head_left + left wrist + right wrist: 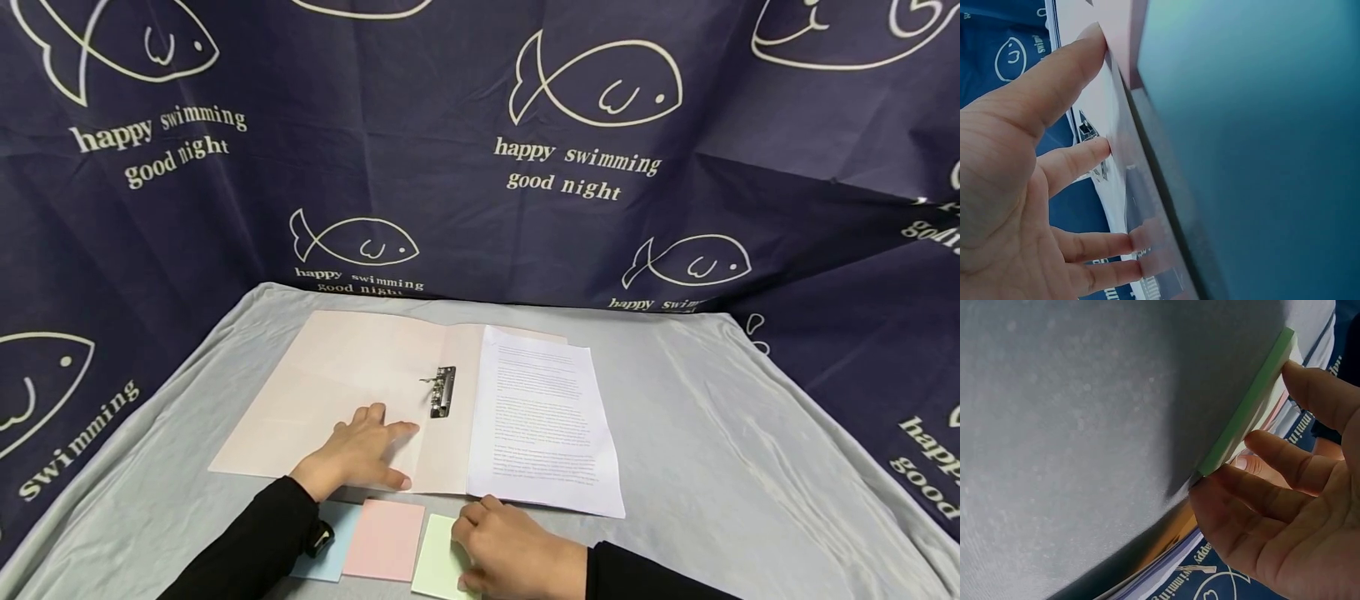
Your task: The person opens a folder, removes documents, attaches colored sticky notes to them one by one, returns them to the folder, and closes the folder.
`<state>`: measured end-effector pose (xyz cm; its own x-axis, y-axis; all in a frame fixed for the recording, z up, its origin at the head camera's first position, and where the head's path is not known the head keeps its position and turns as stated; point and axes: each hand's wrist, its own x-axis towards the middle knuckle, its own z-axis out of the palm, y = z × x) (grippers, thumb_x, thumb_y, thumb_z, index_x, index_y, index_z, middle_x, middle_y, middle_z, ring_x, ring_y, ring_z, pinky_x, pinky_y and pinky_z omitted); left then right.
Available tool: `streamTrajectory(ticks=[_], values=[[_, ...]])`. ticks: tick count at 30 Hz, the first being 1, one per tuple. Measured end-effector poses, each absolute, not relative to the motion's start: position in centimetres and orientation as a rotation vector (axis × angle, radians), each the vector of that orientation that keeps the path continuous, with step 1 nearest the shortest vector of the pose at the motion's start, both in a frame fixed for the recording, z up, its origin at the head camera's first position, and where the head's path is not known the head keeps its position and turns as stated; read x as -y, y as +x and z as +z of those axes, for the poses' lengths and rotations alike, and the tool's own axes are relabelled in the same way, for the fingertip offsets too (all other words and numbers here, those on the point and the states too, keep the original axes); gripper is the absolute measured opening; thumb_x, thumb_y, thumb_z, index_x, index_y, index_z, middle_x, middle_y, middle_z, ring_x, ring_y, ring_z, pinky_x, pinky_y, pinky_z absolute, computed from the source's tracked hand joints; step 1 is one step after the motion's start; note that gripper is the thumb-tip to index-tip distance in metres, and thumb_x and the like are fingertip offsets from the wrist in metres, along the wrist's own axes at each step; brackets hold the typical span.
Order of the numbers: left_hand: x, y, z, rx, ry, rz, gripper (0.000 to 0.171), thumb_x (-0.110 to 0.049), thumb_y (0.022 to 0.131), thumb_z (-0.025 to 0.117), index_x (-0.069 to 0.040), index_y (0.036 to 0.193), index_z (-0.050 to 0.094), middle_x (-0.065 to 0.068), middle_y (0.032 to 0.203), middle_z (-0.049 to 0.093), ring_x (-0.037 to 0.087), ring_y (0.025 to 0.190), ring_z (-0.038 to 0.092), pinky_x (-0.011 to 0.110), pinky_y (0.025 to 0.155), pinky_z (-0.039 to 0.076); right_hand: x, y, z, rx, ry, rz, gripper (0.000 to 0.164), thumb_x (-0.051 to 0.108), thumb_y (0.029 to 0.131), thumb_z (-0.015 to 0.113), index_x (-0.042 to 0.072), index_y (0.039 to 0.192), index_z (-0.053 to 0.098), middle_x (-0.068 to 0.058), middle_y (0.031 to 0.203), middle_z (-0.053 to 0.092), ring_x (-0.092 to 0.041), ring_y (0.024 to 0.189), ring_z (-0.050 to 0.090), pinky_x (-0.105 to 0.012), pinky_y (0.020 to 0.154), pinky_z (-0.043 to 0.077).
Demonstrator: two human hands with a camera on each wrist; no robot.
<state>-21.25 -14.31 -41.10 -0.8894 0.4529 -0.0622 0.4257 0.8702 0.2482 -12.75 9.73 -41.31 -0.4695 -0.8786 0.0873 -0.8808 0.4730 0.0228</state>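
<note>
My left hand [358, 450] lies with spread fingers on the left cover of an open pale pink file folder [322, 367], thumb close to the folder's near edge. My right hand [517, 542] holds a light green sticky note pad [435, 560] on the table. In the right wrist view, the thumb is at one end of the pad's green edge [1250, 403] and fingertips are at the other. Left of it lie a pink sticky note pad [385, 540] and a blue sticky note pad [341, 533], partly hidden by my left sleeve.
A metal clip [442, 392] is fixed near the folder's spine. Printed sheets [543, 417] lie over the folder's right side, overhanging its near edge. A light grey-blue cloth [697, 433] covers the table. Behind hangs a dark blue curtain [465, 117] with fish drawings.
</note>
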Motion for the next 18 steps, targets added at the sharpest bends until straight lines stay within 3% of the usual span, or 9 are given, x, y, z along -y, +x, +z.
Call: streamTrajectory(ticks=[9,18], values=[[14.32,-21.20,-41.26,-2.916,0.687,0.344,0.075,-0.048,0.062,0.081,-0.020,0.128,0.058,0.009,0.100,0.044,0.023,0.087,0.040,0.045,0.065,0.037,-9.67,-12.29,-41.78,2.570,1.553,-0.061,0.055,0.051,0.062,0.079,0.013,0.096,0.057,0.006,0.083,0.048,-0.006,0.074,0.042,-0.016,0.055,0.034],[14.28,-21.28,-41.32,-2.932,0.703,0.335,0.074,-0.047,0.061,0.081,-0.020,0.126,0.059,0.009,0.100,0.044,0.025,0.089,0.041,0.044,0.062,0.037,-9.61,-12.16,-41.93,2.557,1.529,-0.061,0.056,0.053,0.063,0.077,0.012,0.097,0.057,0.004,0.083,0.048,-0.007,0.073,0.041,-0.015,0.051,0.030]])
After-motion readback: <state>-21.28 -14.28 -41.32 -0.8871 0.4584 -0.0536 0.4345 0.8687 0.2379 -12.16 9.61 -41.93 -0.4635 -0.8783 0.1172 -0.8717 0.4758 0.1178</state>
